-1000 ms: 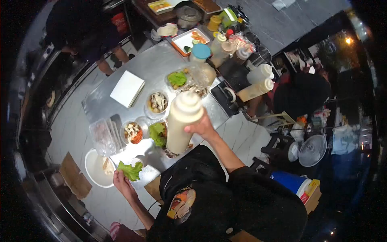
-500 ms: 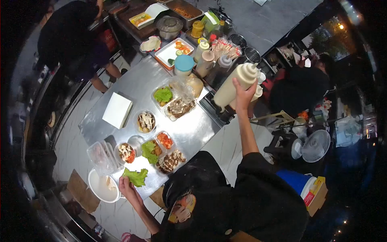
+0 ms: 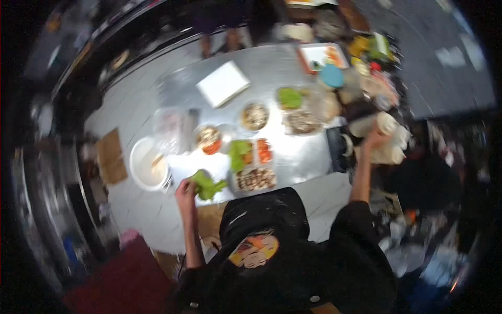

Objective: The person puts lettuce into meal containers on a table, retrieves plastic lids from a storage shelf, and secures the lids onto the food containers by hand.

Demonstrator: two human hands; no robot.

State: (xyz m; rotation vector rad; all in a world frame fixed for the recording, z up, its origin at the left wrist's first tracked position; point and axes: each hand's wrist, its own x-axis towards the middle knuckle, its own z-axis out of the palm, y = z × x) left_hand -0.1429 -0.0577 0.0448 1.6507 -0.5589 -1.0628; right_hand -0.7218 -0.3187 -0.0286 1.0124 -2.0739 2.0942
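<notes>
A green lettuce leaf (image 3: 210, 187) is pinched in my left hand (image 3: 185, 192), over the near left corner of the steel table. My right hand (image 3: 375, 140) grips a pale sauce squeeze bottle (image 3: 362, 126) just under its cap, beside other bottles off the table's right edge. Blur hides whether the bottle rests on anything. Between my hands lies a divided container (image 3: 255, 177) with lettuce, red diced vegetables and sauced meat. Round cups of food (image 3: 209, 139) (image 3: 255, 115) stand behind it. Farther right is another filled container (image 3: 301, 121).
A white bucket (image 3: 137, 170) stands left of the table, near stacked clear containers (image 3: 171, 125). On the steel table (image 3: 183, 78) lies a white box (image 3: 223, 83). A blue-lidded tub (image 3: 331, 76) and a vegetable tray (image 3: 308, 51) sit at the back right. Another person's legs (image 3: 232, 39) show behind.
My view has swung, shifting the scene and blurring it. The squeeze bottle has come down from its raised, tilted position to the bottles at the right. The lettuce stays in my left hand.
</notes>
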